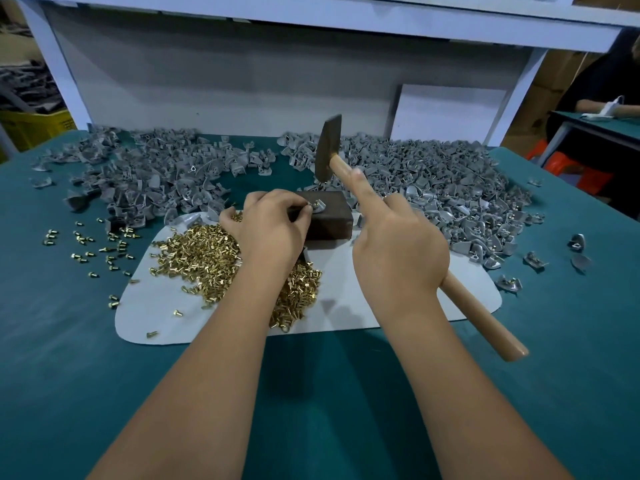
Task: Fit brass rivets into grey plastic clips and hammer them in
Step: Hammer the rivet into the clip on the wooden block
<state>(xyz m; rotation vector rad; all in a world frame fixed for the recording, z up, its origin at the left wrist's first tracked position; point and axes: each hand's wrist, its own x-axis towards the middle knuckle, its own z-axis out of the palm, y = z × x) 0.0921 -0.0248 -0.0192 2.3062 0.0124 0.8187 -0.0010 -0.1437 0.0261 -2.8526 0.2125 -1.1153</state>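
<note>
1. Table (69, 341), teal cover. Nearest item; bears everything below.

2. White mat (346, 313), centre. Presumably keeps the loose stock gathered on a smooth surface.

3. Brass rivets (204, 261), heaped on the mat at 9 o'clock of the block, within the left hand's reach; strays scattered on the cover further toward 9 o'clock.

4. Left hand (266, 230). Heel rests over the rivet heap; thumb and fingertips pinch the work on the block, apparently steadying it for the blow.

5. Right hand (398, 247). Curled round the hammer (327, 147) handle, index finger straight along the shaft, probably for aim. The head stands raised just beyond the block, toward 12 o'clock.

6. Block (332, 223), dark, at mat centre. Serves as an anvil, by the look of it.

7. Clip (318, 206), grey, with a rivet showing in it, on the block's top at its 10 o'clock corner. The task's thing; judged seated but not yet struck.

8. Left clip pile (138, 168), 11 o'clock. No brass visible; likely unworked stock.

9. Right clip pile (433, 178), 1 o'clock. Brass shows in several; likely finished pieces, dropped on the hammer side.

10. White shelving (311, 29), 12 o'clock, far.
</note>
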